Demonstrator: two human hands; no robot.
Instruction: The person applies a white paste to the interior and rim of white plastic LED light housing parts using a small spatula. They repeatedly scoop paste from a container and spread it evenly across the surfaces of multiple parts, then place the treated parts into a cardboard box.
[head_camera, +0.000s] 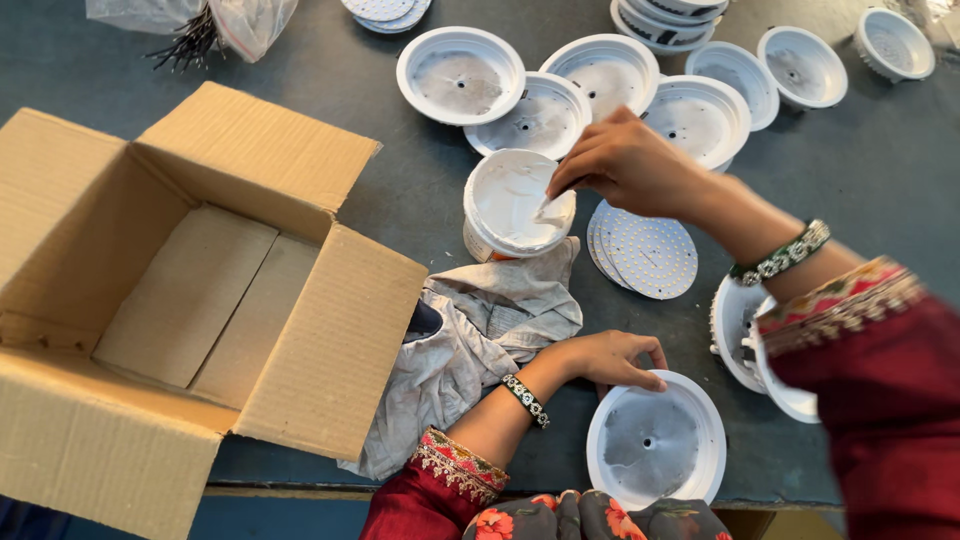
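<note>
My left hand (612, 359) rests on the rim of a white round lamp housing (655, 445) with a grey metal floor, at the table's near edge. My right hand (622, 160) reaches over an open tub of white paste (510, 205), its fingertips pinched together and dipping into the paste. I cannot tell if a small tool is between the fingers. A stack of round white LED discs (648, 252) lies just right of the tub.
An open cardboard box (190, 290) fills the left side. A crumpled grey cloth (480, 330) lies between box and tub. Several more white housings (461, 75) cover the far table, others (735, 320) sit under my right forearm. A plastic bag (215, 20) lies far left.
</note>
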